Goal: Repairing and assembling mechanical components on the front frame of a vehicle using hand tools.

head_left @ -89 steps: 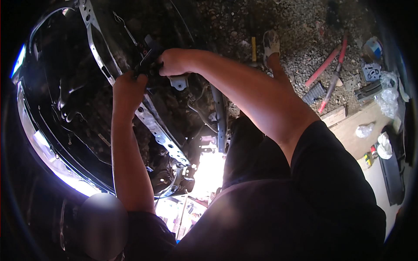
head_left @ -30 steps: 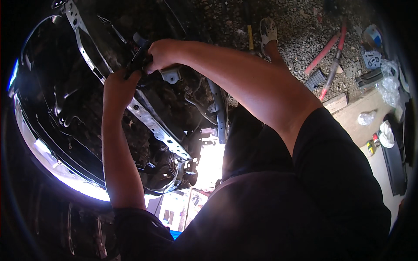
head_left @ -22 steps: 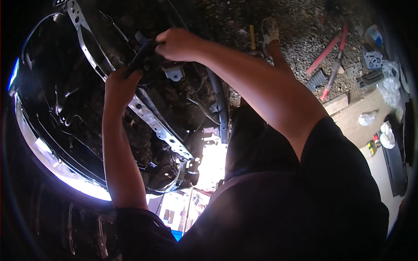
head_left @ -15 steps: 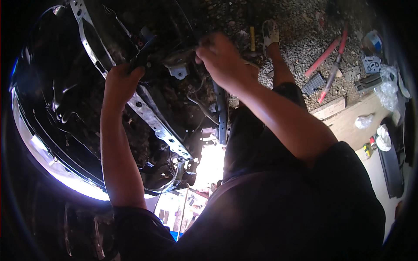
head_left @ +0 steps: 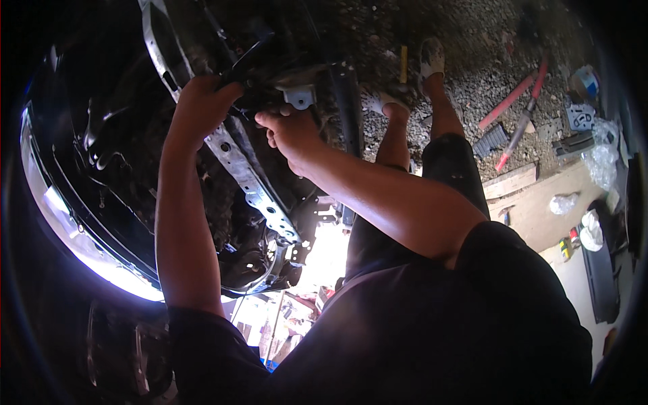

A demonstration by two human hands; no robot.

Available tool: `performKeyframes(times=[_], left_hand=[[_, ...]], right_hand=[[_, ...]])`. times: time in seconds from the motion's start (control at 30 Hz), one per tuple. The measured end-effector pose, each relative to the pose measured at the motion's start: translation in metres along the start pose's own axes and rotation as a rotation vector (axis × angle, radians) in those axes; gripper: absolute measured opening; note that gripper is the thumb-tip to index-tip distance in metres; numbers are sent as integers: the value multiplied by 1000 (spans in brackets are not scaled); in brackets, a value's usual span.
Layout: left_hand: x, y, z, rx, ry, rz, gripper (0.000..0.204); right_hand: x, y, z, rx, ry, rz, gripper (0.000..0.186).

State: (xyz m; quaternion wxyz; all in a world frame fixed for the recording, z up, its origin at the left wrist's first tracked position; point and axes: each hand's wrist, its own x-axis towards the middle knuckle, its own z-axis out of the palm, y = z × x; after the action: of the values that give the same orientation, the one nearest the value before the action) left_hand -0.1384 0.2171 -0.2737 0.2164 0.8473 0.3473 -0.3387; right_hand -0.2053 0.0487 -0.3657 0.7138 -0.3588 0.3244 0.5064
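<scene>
I am leaning over the front of a vehicle with its inner frame exposed. My left hand (head_left: 202, 108) is closed on a dark, flat bar-like piece (head_left: 248, 57) that sticks out past the thumb, just above the perforated metal crossmember (head_left: 246, 169). Its exact kind is lost in shadow. To the right of it, my right hand (head_left: 291, 138) is closed with the thumb laid forward; whatever lies in its fingers, if anything, is hidden. A grey metal bracket (head_left: 299, 98) with a hole shows just beyond the right hand.
A dark upright bar (head_left: 347, 108) stands right of the bracket. My legs and light shoes (head_left: 432, 57) are on gravel. Farther right lie red-handled bolt cutters (head_left: 523, 121), a wooden board (head_left: 511, 181), clear plastic wrap (head_left: 601, 155) and a long dark panel (head_left: 598, 283). The curved bumper (head_left: 74, 229) is at left.
My right hand has come down and left, from beyond the bracket to beside the crossmember. My left hand keeps its grip, and the view has shifted slightly.
</scene>
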Motion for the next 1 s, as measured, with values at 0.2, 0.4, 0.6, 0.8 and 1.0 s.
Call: performKeyframes(times=[0.2,0.4,0.6,0.8,1.0], left_hand=[[0,-10,-1,-53,-21,50,48],[1,-11,0,73,27,147,47],[-4,-15,0,14,68,189,52],[-2,-12,-2,7,10,216,50],[-5,-13,-5,58,15,282,51]], right_hand=[[-1,2,8,70,40,-15,10],[3,-1,12,70,21,-31,13],[-1,-2,18,19,43,-40,15],[-2,-2,18,-106,50,-35,13],[-1,-10,17,-374,99,-31,12]])
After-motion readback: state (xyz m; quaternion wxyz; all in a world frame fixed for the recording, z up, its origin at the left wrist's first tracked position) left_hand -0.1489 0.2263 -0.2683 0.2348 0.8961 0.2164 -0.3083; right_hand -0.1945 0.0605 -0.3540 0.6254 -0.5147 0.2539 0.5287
